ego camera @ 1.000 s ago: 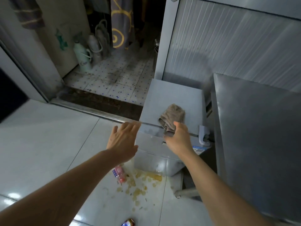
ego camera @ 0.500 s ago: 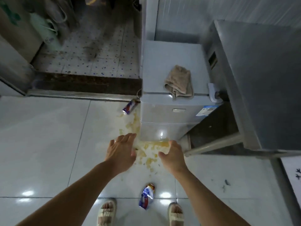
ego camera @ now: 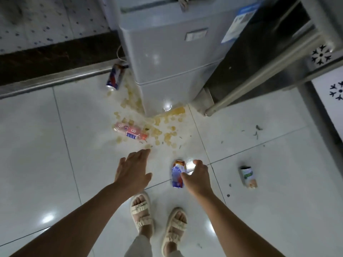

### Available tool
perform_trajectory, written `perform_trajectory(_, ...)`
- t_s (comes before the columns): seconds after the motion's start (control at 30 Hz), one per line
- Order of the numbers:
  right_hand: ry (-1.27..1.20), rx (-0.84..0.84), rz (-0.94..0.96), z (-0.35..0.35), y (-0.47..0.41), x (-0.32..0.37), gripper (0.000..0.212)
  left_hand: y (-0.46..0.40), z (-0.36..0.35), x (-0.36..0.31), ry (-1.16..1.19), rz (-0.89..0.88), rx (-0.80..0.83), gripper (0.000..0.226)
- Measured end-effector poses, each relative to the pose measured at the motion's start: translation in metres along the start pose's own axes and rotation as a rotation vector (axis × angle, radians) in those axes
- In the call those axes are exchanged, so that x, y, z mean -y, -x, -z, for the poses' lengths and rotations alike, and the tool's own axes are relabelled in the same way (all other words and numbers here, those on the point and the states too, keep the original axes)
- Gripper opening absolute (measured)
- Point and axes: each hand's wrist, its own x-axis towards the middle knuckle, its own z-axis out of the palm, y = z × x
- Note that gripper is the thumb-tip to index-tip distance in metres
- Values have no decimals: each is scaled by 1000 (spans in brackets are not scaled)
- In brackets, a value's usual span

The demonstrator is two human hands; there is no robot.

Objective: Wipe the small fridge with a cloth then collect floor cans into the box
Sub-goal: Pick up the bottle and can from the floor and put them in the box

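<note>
Left of the small fridge (ego camera: 172,58), a red, white and blue can (ego camera: 115,77) lies on its side by the door sill — its lettering too blurred to read. In front of the fridge, a pink-labelled clear bottle (ego camera: 130,133) lies among yellowish spilled bits (ego camera: 163,134). Nearer than the fridge, the left hand (ego camera: 132,170) hovers open, fingers spread, holding nothing. The right hand (ego camera: 197,176), fingers curled but not closed, sits beside a crushed blue-and-white can (ego camera: 177,173) — contact unclear. Further right lies a green-and-white can (ego camera: 248,176). A blue-and-white sticker (ego camera: 239,23) marks the fridge's front, unreadable.
</note>
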Motion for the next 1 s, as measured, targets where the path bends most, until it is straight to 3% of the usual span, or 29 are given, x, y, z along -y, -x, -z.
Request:
perform_trajectory(0.3,-31,27,-122,-90,-85,-128,49,-69,-134,-15,-32,-68,45,71)
perform_trajectory(0.6,-89,-12,-118,-203,-195,-219,72,-143,-264,19,-61,-65,45,71)
perform_trajectory(0.77,-150,-90,-202,-248,-239,-239,70,-172,-307,46,-105,-77,53,70)
perform_trajectory(1.0,-80,-92,-291,-265,-257,-231,43,-178,-315,71,-94,-65,51,70)
